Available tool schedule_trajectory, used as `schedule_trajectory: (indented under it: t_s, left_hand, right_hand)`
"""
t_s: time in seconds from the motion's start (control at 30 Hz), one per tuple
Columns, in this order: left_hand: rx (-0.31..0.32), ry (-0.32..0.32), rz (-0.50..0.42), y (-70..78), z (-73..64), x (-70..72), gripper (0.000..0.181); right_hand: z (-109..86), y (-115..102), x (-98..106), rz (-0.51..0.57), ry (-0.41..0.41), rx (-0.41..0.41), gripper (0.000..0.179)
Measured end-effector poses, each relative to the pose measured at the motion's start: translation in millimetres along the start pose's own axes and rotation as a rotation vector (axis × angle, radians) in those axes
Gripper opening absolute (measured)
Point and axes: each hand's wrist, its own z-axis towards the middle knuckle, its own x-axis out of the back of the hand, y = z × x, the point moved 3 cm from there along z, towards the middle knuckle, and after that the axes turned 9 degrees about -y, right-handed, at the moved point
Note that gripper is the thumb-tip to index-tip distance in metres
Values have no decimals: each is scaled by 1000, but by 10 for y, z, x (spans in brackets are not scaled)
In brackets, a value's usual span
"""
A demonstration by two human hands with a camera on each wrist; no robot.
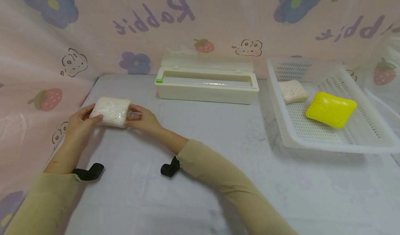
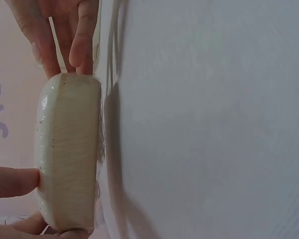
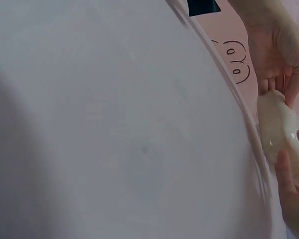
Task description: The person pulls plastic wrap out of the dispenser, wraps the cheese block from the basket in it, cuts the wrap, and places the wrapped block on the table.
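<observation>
A white speckled block [image 1: 110,111], wrapped in shiny clear film, is held between both hands at the left of the table. My left hand [image 1: 79,123] grips its left end, thumb on top and fingers round the side. At the opposite end, my right hand [image 1: 145,118] has thumb and fingers on either side of the wrap. The left wrist view shows the block [image 2: 72,154] edge-on, close over the table, with a thin pale strip [image 2: 57,45] standing out between the right hand's fingers. Creased film shows along the underside.
Behind stands a white film dispenser box [image 1: 206,92], lid raised, with a green slider [image 1: 159,80]. At right, a white perforated basket [image 1: 340,148] holds a pale speckled block [image 1: 293,91] and a yellow one [image 1: 332,110]. A patterned pink curtain [image 1: 215,16] surrounds the table [image 1: 193,200].
</observation>
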Motion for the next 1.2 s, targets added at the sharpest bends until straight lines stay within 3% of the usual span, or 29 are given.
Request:
schedule_trajectory:
  t_s: [0.2, 0.43, 0.7, 0.93, 1.07, 1.2]
  left_hand:
    - [-6, -19, -12, -54, 19, 44, 65]
    - [-62, -50, -30, -118, 72, 46, 63]
    - [10, -76, -12, -151, 91, 65, 63]
    - [0, -107, 55, -111, 74, 56, 63]
    - [-14, -48, 60, -81, 47, 59, 64]
    - [-34, 149, 8, -25, 19, 40, 63]
  right_hand:
    - [69, 3, -60, -92, -47, -17, 69]
    - [103, 3, -79, -249, -120, -58, 75]
    - [169, -2, -124, -333, -189, -104, 78]
    - [110, -4, -69, -343, -210, -101, 72]
    - [-9, 13, 29, -386, -228, -111, 66]
    - [-140, 23, 181, -392, -225, -48, 58]
